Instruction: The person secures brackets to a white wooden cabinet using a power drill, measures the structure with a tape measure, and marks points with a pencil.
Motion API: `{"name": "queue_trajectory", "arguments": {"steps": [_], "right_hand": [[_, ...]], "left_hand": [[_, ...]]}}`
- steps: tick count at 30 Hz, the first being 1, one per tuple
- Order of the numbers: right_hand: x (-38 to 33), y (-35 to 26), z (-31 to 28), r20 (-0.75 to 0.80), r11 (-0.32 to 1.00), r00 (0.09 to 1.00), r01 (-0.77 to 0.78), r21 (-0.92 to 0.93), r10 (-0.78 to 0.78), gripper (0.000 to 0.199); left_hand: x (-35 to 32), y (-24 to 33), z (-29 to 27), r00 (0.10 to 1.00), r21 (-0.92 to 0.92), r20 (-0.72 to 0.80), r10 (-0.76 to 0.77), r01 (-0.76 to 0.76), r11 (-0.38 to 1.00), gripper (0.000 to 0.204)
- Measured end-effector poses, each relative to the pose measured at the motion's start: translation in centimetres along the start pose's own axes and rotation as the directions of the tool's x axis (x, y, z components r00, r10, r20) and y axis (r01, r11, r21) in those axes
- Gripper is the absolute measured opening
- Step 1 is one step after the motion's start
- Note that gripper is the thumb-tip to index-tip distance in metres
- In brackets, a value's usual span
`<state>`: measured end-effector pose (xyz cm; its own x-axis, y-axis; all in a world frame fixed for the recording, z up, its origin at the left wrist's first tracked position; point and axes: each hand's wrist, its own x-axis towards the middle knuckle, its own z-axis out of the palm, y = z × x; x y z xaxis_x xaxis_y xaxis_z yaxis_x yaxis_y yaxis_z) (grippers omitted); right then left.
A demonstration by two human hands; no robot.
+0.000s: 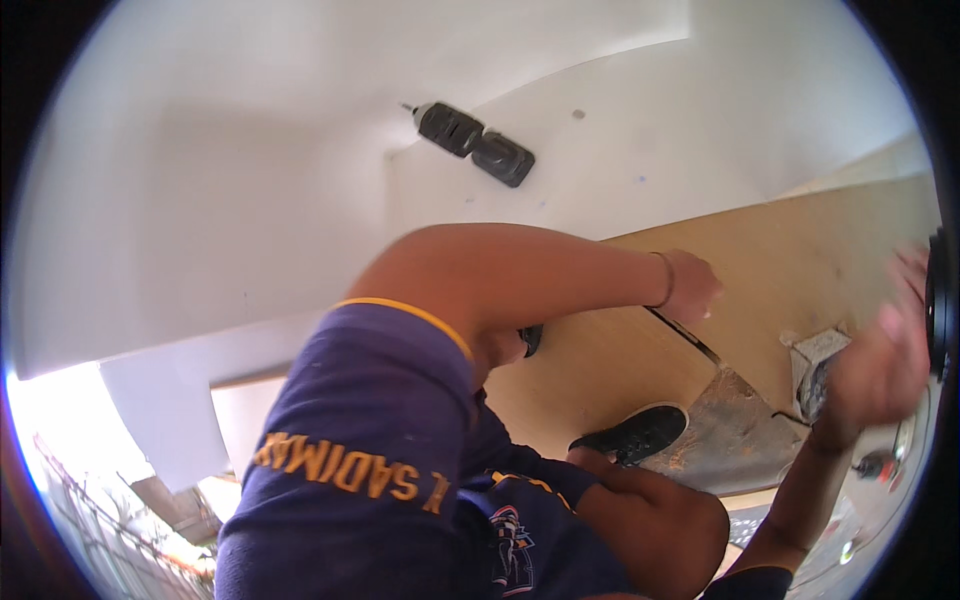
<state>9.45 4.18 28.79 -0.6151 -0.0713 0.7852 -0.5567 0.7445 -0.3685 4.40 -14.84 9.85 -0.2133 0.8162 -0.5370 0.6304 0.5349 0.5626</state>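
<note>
The left hand (690, 288) presses, fingers curled, on the wooden board (800, 260), beside a sawn slot (685, 335). The right hand (880, 360) is blurred, seemingly spread, near a grey block (815, 350). If the board shifts under the shoe (635, 432), the left hand could slip into the slot.

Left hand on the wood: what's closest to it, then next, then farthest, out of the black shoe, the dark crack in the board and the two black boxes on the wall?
From the left hand:
1. Dark crack, in the wooden board just below the hand.
2. Black shoe, lower down, by the knee.
3. Two black boxes, up on the white wall.
</note>
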Motion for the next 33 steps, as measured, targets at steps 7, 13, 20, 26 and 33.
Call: {"name": "queue_trajectory", "arguments": {"steps": [7, 13, 20, 26, 33], "right_hand": [[4.5, 3.1, 17.1, 0.418, 0.827, 0.894, -0.11, 0.552, -0.16, 0.014], [5.5, 2.2, 20.9, 0.683, 0.832, 0.729, -0.355, 0.426, -0.039, 0.014], [3.5, -1.3, 22.7, 0.864, 0.78, 0.497, -0.571, 0.256, 0.08, 0.019], [3.2, -8.7, 28.0, 0.891, 0.867, 0.451, -0.421, 0.268, -0.056, 0.019], [-2.7, -18.1, 37.1, 0.976, 0.882, 0.218, -0.461, 0.101, 0.002, 0.023]], "left_hand": [[-23.3, -5.5, 0.8, 0.883, -0.083, 0.119, -0.454, 0.465, 0.882, 0.028], [-40.4, -0.5, 1.3, 0.066, -0.375, -0.831, -0.553, 0.667, 0.644, 0.039], [-58.5, 7.4, 2.3, -0.621, -0.59, -0.723, 0.304, 0.783, 0.196, 0.091], [-57.5, 0.7, 3.8, -0.884, -0.526, -0.444, -0.146, 0.125, 0.841, 0.029], [-57.9, -4.0, 4.8, -0.801, -0.495, -0.537, 0.263, 0.552, 0.671, 0.038]]}}
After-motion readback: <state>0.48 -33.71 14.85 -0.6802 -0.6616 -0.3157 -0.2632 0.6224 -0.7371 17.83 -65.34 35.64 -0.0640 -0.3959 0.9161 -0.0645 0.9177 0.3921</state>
